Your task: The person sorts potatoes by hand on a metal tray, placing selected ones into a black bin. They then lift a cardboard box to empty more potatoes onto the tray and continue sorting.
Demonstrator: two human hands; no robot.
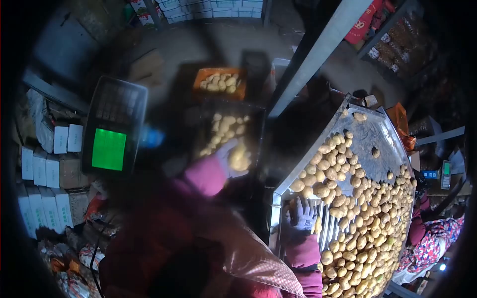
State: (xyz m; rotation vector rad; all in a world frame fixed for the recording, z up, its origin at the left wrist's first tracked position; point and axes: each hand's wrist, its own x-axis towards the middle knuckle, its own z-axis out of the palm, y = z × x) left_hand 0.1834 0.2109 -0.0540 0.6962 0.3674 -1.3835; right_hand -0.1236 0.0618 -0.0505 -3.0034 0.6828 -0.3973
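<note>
My left hand (230,155), in a pale glove with a pink sleeve, reaches over a dark crate (256,130) of potatoes. Its fingers are curled around a potato (239,160), slightly blurred; whether more than one is in the grip is hard to see. My right hand (302,217), gloved too, rests at the near left edge of a metal sorting table (365,135). Its fingers are stretched out beside the loose potatoes (370,218) heaped there, and its palm faces down, out of sight.
A scale with a lit green display (109,149) stands left of the crate. Beyond it sits an orange crate (242,92) of potatoes. A metal post (318,57) slants past the table. White boxes (44,211) are stacked at left. Another person's patterned sleeve (432,241) is at right.
</note>
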